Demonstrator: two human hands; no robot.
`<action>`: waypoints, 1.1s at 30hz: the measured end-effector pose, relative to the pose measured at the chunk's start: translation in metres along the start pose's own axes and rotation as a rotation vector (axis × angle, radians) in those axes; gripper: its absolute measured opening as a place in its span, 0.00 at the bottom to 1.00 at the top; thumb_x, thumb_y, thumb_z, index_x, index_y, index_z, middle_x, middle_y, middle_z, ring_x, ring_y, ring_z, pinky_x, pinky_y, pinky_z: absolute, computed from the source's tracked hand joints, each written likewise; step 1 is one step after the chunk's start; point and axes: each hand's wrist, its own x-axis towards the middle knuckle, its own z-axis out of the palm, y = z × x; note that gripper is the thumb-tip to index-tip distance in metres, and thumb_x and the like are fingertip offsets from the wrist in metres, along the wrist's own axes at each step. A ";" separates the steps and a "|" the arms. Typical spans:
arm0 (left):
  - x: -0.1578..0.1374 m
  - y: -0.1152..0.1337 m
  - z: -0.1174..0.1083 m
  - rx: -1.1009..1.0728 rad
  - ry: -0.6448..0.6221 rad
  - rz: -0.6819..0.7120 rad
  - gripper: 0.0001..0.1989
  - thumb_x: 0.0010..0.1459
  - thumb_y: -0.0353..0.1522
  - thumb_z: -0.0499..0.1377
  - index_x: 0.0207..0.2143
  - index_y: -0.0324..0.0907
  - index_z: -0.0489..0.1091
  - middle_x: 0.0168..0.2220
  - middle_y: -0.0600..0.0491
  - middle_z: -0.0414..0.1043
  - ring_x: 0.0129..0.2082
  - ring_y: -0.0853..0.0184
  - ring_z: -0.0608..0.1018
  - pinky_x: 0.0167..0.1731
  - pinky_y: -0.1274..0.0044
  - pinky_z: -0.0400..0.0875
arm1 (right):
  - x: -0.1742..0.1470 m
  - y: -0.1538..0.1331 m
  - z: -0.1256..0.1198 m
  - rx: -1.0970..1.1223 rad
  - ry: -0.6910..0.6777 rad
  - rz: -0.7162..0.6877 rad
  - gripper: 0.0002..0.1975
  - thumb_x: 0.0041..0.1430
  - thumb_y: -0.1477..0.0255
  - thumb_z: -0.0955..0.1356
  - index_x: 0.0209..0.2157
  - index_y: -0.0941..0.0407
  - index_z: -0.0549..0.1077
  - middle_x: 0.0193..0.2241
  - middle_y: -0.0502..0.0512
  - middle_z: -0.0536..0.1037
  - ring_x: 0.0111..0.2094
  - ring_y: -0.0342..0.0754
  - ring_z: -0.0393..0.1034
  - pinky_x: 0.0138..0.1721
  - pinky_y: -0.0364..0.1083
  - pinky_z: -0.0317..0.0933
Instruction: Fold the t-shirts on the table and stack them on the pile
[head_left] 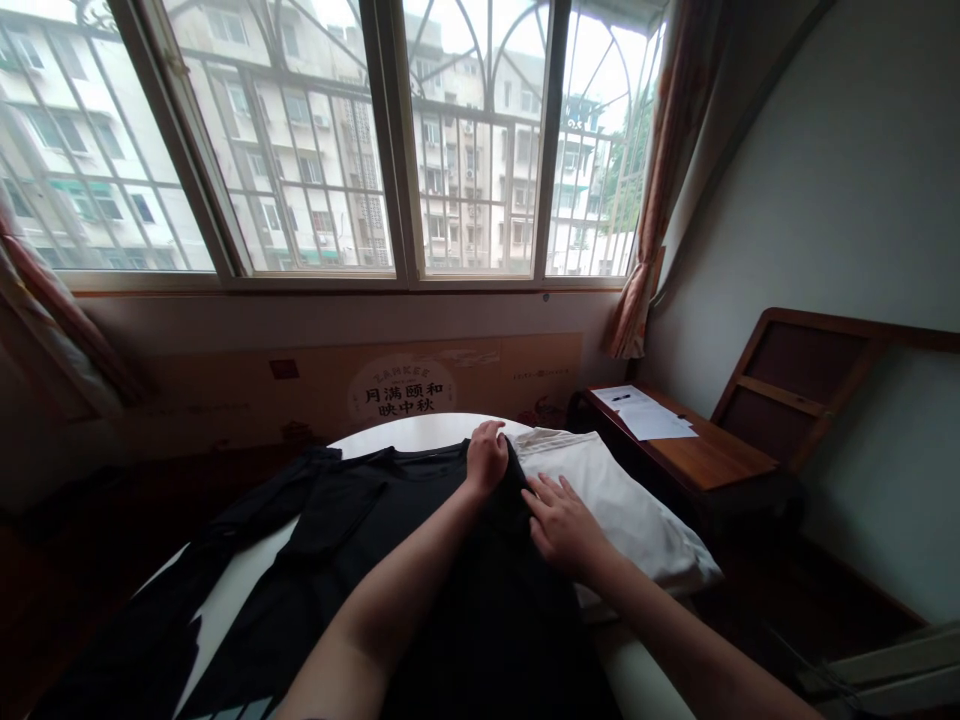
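Note:
A black long-sleeved shirt (420, 520) lies spread over a white round table (420, 430), its neckline toward the window. One sleeve reaches out to the left. At the shirt's right shoulder, beside the neckline, my left hand (487, 458) is closed with the fabric pinched in its fingers. Slightly nearer and to the right, my right hand (562, 525) rests with its fingers stretched out along the shirt's side edge. Just beyond that hand lies a folded white cloth item (637, 510), partly covered by my forearm.
A wooden side table (727, 460) with papers (645, 413) and a pen stands at the right, near a tilted wooden panel (795, 380). A printed cardboard sheet (322, 375) leans below the barred window (472, 150). Curtains (660, 180) hang at both sides.

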 end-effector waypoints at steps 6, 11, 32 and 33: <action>-0.027 -0.005 0.015 0.086 -0.250 0.092 0.25 0.69 0.37 0.49 0.64 0.38 0.65 0.67 0.43 0.63 0.68 0.58 0.63 0.67 0.69 0.56 | -0.015 -0.016 0.003 0.075 -0.239 -0.215 0.31 0.70 0.58 0.59 0.66 0.61 0.65 0.66 0.64 0.63 0.69 0.60 0.53 0.72 0.61 0.42; -0.029 -0.010 0.026 0.153 -0.367 0.095 0.32 0.68 0.43 0.48 0.70 0.38 0.54 0.73 0.43 0.47 0.73 0.54 0.50 0.69 0.62 0.47 | -0.020 -0.009 0.009 0.104 -0.318 -0.210 0.32 0.70 0.57 0.59 0.69 0.59 0.60 0.69 0.62 0.57 0.72 0.58 0.46 0.72 0.61 0.40; -0.281 -0.002 -0.362 0.230 -0.242 -0.406 0.16 0.60 0.43 0.57 0.49 0.55 0.76 0.49 0.58 0.80 0.49 0.62 0.80 0.47 0.77 0.72 | -0.186 -0.053 -0.037 0.284 -0.149 -0.128 0.26 0.69 0.59 0.63 0.67 0.42 0.63 0.68 0.49 0.60 0.72 0.55 0.48 0.73 0.63 0.42; -0.314 -0.002 -0.378 0.234 -0.172 -0.507 0.16 0.60 0.43 0.55 0.47 0.55 0.76 0.47 0.58 0.81 0.47 0.61 0.81 0.44 0.77 0.72 | -0.201 -0.061 -0.033 0.322 -0.173 -0.132 0.25 0.69 0.59 0.63 0.66 0.42 0.65 0.67 0.50 0.62 0.71 0.56 0.50 0.72 0.63 0.44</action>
